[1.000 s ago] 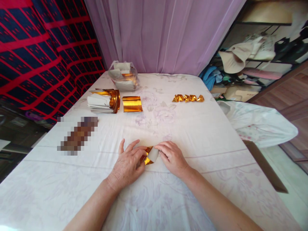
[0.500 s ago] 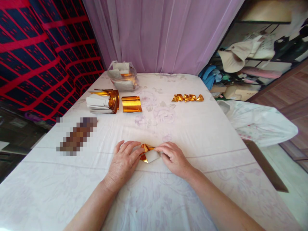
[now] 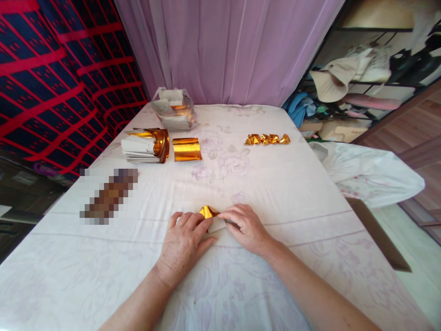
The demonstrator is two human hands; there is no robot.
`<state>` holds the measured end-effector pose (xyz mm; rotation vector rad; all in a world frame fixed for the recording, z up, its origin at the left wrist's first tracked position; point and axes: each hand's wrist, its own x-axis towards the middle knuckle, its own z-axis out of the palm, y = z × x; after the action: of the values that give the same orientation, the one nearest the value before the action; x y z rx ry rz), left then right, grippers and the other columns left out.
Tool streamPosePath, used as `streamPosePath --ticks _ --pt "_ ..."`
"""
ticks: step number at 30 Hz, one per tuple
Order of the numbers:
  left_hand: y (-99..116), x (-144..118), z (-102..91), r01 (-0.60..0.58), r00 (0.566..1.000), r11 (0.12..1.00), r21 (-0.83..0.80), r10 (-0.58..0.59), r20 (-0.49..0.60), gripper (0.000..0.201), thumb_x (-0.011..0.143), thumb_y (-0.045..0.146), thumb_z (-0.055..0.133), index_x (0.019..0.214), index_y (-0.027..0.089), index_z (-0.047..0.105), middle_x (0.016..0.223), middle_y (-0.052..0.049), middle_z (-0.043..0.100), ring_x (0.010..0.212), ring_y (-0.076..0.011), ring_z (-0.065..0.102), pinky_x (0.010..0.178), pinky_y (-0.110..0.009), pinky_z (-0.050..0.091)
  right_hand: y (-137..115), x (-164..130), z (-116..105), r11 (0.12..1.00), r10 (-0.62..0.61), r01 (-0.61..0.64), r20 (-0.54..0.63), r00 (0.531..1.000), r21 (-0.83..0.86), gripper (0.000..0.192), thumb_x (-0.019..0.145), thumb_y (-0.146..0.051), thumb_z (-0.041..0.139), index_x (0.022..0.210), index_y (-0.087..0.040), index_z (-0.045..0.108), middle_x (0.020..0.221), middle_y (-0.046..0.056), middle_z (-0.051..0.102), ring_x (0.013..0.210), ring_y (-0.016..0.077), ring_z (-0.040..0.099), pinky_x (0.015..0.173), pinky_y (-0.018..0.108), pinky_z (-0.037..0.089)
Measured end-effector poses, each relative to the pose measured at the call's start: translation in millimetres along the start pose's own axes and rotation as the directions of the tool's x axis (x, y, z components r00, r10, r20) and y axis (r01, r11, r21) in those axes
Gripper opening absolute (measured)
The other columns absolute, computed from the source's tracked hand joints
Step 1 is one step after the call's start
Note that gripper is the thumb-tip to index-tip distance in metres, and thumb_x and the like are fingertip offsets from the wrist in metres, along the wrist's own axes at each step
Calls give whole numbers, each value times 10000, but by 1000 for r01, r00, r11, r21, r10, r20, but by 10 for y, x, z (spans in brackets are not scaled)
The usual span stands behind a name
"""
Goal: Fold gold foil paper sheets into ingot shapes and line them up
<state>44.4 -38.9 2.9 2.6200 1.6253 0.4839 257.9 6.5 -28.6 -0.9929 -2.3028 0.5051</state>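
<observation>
Upper left of your frame: a stack of white-backed gold foil sheets (image 3: pixel 144 145), a flat gold foil sheet (image 3: pixel 186 149) beside it; upper centre, a row of folded gold foil pieces (image 3: pixel 267 139).

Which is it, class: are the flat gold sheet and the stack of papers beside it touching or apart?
Apart. The head view shows a strip of white cloth between the flat gold sheet and the stack of papers.

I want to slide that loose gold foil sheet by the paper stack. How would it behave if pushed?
The flat gold foil sheet looks thin and light, so it would probably skid or buckle on the white floral cloth. Its curled edges suggest it creases easily.
</observation>
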Motion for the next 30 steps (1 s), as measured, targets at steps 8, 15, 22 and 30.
streamPosePath --ticks 8,15,22,30 --pt "-140 -9 53 -102 993 993 66 106 -52 220 938 178 557 1089 281 679 1237 -53 676 1114 -265 616 948 -466 401 -111 1 -14 990 -106 100 -50 993 -101 148 892 -138 610 936 -239 708 989 36 675 909 190 581 799 355 431" --pt "-196 -24 124 -151 987 988 26 152 -52 268 974 119 411 1008 215 659 1254 -76 677 1101 -218 650 983 -441 431 -165 30 0 981 -105 103 -3 995 -164 71 906 -203 636 939 -225 695 1003 39 690 905 194 581 796 361 428" --pt "-77 -35 113 -60 995 997 -57 54 -88 135 950 252 527 929 210 653 1199 -71 697 1078 -243 657 1008 -475 426 -190 64 56 984 -60 53 -32 998 -171 40 896 -185 647 880 -206 677 928 24 691 858 182 587 767 345 416" --pt "-32 24 131 93 995 982 -163 -99 -29 78 898 230 600 849 216 658 1134 -50 697 1027 -242 638 965 -479 427 -165 49 77 998 36 -38 -36 999 -59 113 848 -127 650 916 -210 613 923 32 698 867 199 613 781 341 422"
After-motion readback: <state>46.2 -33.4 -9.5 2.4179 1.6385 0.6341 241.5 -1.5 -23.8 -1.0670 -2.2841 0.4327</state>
